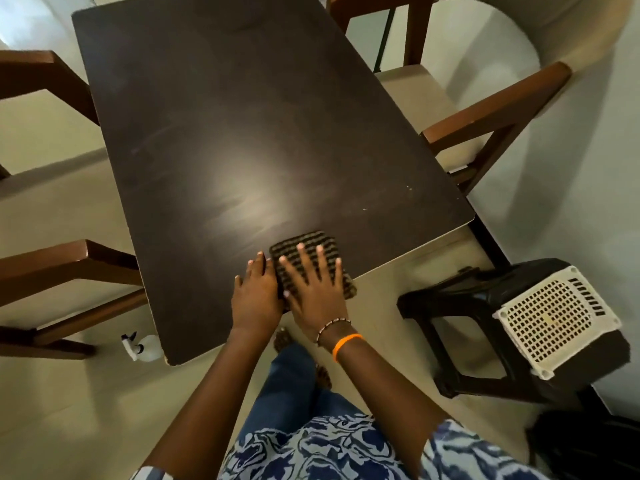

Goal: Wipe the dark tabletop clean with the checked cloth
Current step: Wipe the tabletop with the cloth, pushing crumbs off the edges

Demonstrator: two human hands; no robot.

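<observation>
The dark tabletop (242, 133) stretches away from me, with a pale sheen in its middle and a few light specks near its right edge. A folded checked cloth (311, 245) lies at the near edge of the table, its near end hanging slightly past the rim. My right hand (317, 287) presses flat on the cloth with fingers spread and straight. My left hand (256, 294) rests on the tabletop beside the cloth's left edge, fingers straight and touching that edge.
Brown wooden chairs stand at the left (52, 271) and right (491, 123) of the table. A black plastic stool (450, 306) carrying a white perforated panel (550, 317) sits near right. A white spray bottle (142, 348) lies on the floor under the near left corner.
</observation>
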